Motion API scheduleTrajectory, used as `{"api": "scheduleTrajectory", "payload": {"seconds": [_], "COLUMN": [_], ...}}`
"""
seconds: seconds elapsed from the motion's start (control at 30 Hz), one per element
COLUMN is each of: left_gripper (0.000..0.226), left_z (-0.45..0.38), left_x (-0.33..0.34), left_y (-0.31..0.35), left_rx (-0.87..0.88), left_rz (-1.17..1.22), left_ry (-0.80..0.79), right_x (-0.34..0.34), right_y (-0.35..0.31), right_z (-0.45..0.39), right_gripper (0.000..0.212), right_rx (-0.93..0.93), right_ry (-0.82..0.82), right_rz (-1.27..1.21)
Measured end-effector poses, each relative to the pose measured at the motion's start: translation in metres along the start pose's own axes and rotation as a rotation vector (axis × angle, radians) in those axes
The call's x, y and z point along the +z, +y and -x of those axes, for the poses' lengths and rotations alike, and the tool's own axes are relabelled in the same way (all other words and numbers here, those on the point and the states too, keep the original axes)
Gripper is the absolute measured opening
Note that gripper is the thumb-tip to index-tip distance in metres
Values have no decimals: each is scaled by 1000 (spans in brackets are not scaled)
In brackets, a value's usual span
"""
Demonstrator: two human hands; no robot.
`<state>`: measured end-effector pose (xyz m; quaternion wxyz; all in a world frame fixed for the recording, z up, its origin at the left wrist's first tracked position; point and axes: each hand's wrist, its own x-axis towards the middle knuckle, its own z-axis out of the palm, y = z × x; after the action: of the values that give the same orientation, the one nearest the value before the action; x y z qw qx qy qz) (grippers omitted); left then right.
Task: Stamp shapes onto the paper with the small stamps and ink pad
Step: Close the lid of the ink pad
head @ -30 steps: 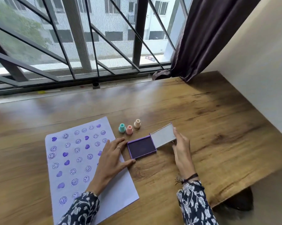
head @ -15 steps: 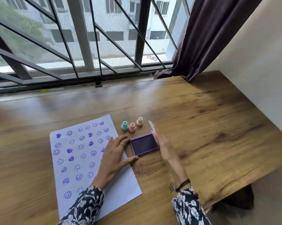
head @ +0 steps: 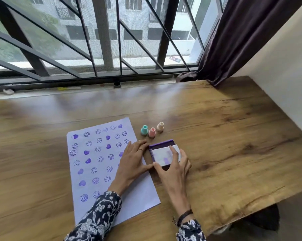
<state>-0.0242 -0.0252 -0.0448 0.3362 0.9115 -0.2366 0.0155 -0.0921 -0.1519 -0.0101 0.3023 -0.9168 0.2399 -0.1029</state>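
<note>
A wooden counter (head: 233, 136) runs along a wide window (head: 138, 54) fitted with dark, slanting metal bars (head: 104, 32). Beyond the glass stands a pale building (head: 87, 16). At the far right, a dark purple curtain (head: 242, 35) hangs down onto the counter, beside a cream wall (head: 285, 75).

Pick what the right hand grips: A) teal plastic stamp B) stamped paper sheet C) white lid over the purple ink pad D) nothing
C: the right hand grips the white lid over the purple ink pad; the three small pastel stamps stand untouched beyond it.

Right hand (head: 173, 168) on ink pad lid (head: 159, 156)
</note>
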Motion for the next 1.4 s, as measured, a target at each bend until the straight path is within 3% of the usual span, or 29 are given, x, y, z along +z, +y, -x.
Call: {"api": "scheduleTrajectory", "payload": {"seconds": [0.37, 0.77, 1.17, 1.4], "left_gripper": [83, 83, 79, 70], "left_z": [-3, -3, -2, -1], "left_x": [-4, -7, -7, -5], "left_y": [-6, -4, -5, -1], "left_rx": [31, 42, 43, 30], "left_rz": [22, 34, 47, 31], "left_ry": [-113, -149, -133, -75], "right_x": [4, -4, -1, 1], "right_y": [-1, -11, -8, -12], "right_z": [1, -12, -9, -21], "right_gripper": [78, 89, 93, 109], "right_rx": [77, 45, 151, 180], "right_ry": [-69, -84, -97, -93], "right_rz": [-87, 109, 119, 73]}}
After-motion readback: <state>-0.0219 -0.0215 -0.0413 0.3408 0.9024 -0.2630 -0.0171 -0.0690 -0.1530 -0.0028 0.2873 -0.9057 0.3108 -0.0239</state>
